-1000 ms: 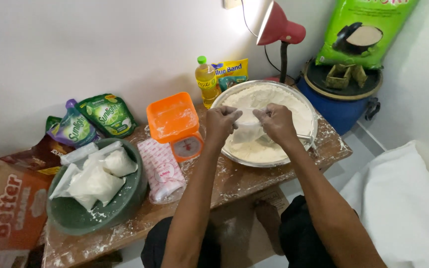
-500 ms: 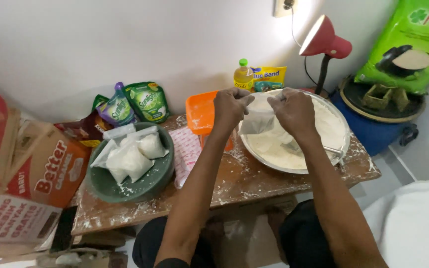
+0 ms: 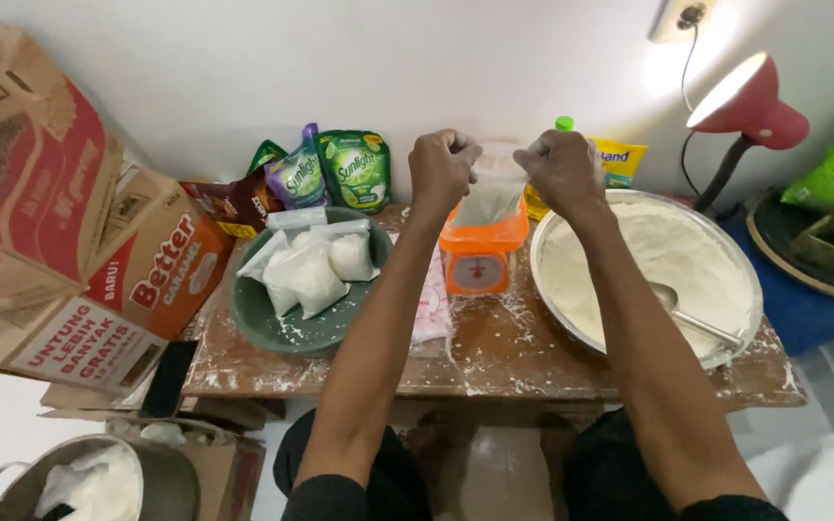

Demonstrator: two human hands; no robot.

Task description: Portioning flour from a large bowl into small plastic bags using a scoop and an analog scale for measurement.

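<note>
Head view shows your left hand (image 3: 443, 166) and right hand (image 3: 560, 166) both pinched shut on the top corners of a small clear plastic bag of white flour (image 3: 490, 196), hanging just above the orange kitchen scale (image 3: 480, 256) on the flour-dusted wooden desk (image 3: 504, 357). Beside the scale sits a wide metal basin of flour (image 3: 651, 272) with a metal spoon (image 3: 692, 314) in it.

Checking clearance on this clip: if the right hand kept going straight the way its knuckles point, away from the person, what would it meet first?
Probably the yellow oil bottle just behind the right hand, then the wall. Depth is unclear from this overhead view, and the hand may pass above the bottle.
</note>
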